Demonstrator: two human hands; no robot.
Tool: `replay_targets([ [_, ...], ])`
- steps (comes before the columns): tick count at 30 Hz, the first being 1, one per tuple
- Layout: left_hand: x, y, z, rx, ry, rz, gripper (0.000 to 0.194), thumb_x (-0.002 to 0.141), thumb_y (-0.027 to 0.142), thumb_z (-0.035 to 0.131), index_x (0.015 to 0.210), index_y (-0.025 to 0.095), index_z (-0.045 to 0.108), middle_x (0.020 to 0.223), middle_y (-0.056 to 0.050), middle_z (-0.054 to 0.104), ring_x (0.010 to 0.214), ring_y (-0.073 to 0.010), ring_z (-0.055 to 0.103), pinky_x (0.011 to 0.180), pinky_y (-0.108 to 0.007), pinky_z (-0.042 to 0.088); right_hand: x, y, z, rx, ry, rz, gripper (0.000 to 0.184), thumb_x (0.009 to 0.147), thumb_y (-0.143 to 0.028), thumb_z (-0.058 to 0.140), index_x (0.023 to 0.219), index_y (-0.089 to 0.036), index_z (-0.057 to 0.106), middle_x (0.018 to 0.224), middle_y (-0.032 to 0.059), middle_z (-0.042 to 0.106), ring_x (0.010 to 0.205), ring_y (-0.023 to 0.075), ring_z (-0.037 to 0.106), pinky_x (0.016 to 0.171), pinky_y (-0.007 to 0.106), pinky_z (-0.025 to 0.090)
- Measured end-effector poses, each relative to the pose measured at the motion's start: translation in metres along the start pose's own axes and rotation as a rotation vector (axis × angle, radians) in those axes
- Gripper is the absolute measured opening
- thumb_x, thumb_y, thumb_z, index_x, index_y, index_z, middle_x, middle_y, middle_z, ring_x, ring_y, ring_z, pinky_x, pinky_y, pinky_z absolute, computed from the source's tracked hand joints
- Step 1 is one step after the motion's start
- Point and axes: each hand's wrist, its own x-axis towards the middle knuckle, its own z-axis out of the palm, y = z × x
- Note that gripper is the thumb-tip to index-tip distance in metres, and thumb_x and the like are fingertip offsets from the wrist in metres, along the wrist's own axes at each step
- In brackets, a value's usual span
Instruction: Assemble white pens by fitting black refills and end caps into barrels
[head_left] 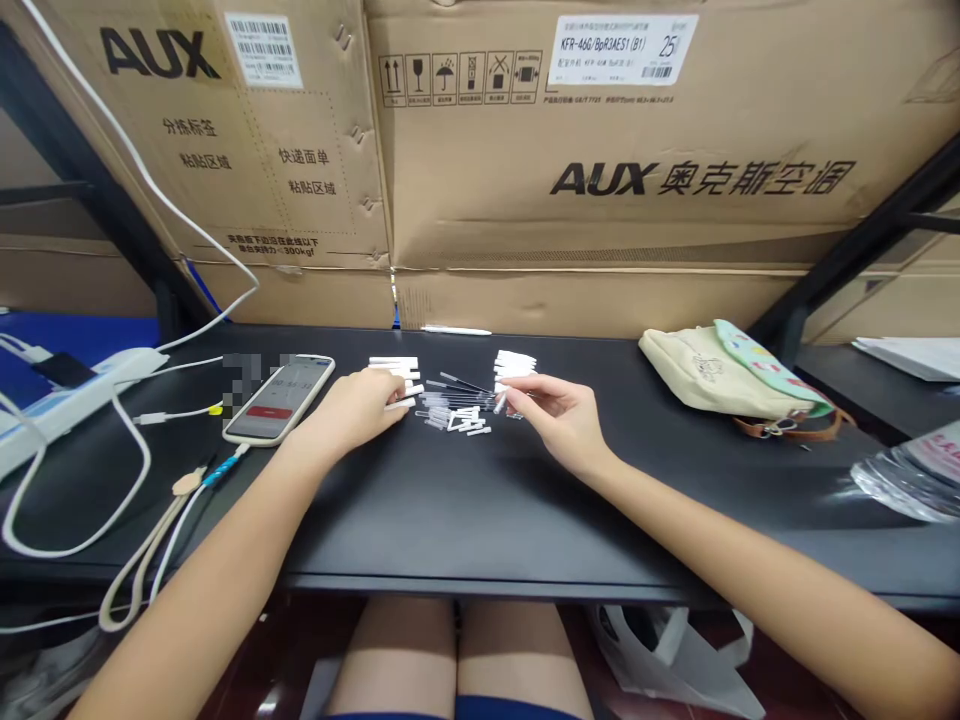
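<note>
Left hand (pixel 349 415), fingers curled, touches white plastic tubes (pixel 394 372) mid-way along the black counter (pixel 525 510), hold unclear; right hand (pixel 559 415) pinches a slim piece (pixel 501 402). Light, stiff parts, best taken by their ends.

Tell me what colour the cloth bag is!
The cloth bag is cream with a green patterned flap, clearest in the head view.

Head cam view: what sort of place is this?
Likely a makeshift workbench in a storeroom: a black desk, large AUX air-conditioner cartons propped behind it, and a power strip with cables beside loose small plastic parts.
</note>
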Motion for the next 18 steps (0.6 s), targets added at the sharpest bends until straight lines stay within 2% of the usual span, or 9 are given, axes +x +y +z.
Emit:
replay_targets([
  [3, 0.000, 0.001, -0.001, -0.009, -0.035, 0.014, 0.021, 0.080, 0.030, 0.047, 0.079, 0.018, 0.064, 0.083, -0.006, 0.068, 0.077, -0.0233, 0.062, 0.063, -0.028, 0.041, 0.001, -0.001, 0.000, 0.002, 0.001, -0.006, 0.012, 0.073, -0.028, 0.069, 0.080, -0.018, 0.071, 0.069, 0.0019, 0.068, 0.062, 0.0132, 0.061, 0.062, 0.029, 0.054],
  [7, 0.001, 0.007, 0.002, -0.176, 0.149, 0.021, 0.021, 0.078, 0.028, 0.048, 0.085, 0.020, 0.066, 0.086, -0.003, 0.069, 0.082, -0.0199, 0.063, 0.067, -0.026, 0.042, 0.002, -0.003, 0.000, 0.011, 0.023, -0.021, 0.012, 0.073, -0.027, 0.069, 0.082, -0.019, 0.071, 0.070, 0.0015, 0.068, 0.061, 0.0122, 0.061, 0.061, 0.027, 0.054],
  [9, 0.002, 0.011, 0.006, -0.230, 0.199, 0.035, 0.020, 0.077, 0.026, 0.050, 0.089, 0.021, 0.066, 0.087, -0.001, 0.070, 0.085, -0.0190, 0.063, 0.068, -0.025, 0.042, 0.003, -0.005, -0.001, 0.006, 0.035, -0.024, 0.012, 0.073, -0.027, 0.069, 0.081, -0.019, 0.071, 0.070, 0.0016, 0.067, 0.061, 0.0120, 0.061, 0.060, 0.027, 0.054],
  [12, 0.004, 0.014, 0.011, -0.195, 0.173, 0.056, 0.018, 0.076, 0.025, 0.051, 0.087, 0.020, 0.065, 0.086, -0.001, 0.069, 0.084, -0.0195, 0.062, 0.065, -0.026, 0.041, 0.004, -0.005, -0.001, -0.001, 0.042, -0.023, 0.012, 0.073, -0.028, 0.069, 0.081, -0.019, 0.071, 0.070, 0.0017, 0.067, 0.060, 0.0120, 0.061, 0.060, 0.027, 0.054],
  [16, 0.004, 0.011, 0.012, -0.158, 0.239, 0.050, 0.021, 0.081, 0.032, 0.048, 0.086, 0.019, 0.064, 0.089, -0.004, 0.068, 0.083, -0.0199, 0.062, 0.066, -0.027, 0.041, 0.004, -0.002, -0.002, -0.010, 0.034, -0.013, 0.013, 0.074, -0.029, 0.068, 0.081, -0.019, 0.071, 0.072, 0.0017, 0.067, 0.061, 0.0125, 0.061, 0.061, 0.028, 0.054],
  [18, 0.004, 0.009, 0.012, -0.163, 0.224, 0.063, 0.023, 0.082, 0.034, 0.049, 0.089, 0.019, 0.064, 0.092, -0.005, 0.068, 0.086, -0.0209, 0.061, 0.068, -0.028, 0.042, 0.003, -0.001, -0.002, -0.022, 0.005, -0.016, 0.013, 0.075, -0.029, 0.067, 0.081, -0.019, 0.071, 0.072, 0.0020, 0.068, 0.061, 0.0129, 0.061, 0.060, 0.028, 0.054],
])
